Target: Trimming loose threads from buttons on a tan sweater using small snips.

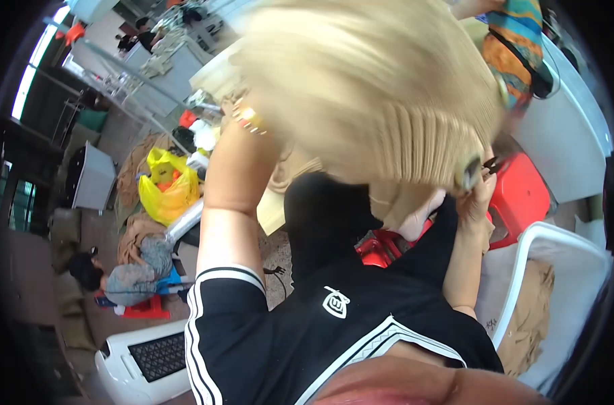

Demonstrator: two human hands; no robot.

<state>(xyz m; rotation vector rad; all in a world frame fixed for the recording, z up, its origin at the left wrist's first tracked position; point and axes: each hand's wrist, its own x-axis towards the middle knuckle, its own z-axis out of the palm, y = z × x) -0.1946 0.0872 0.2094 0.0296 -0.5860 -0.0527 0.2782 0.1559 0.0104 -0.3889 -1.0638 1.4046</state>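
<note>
A person in a black, white-striped shirt is lifting a blurred, cream ribbed knit garment [381, 88] overhead, filling the far middle of the view. The right hand [474, 196] is pinching its lower right edge in a closed grip beside a red plastic stool [523, 192]. The left hand is hidden behind the fabric, so its grip cannot be told. A white plastic bin [523, 270] is crowding the near right.
</note>
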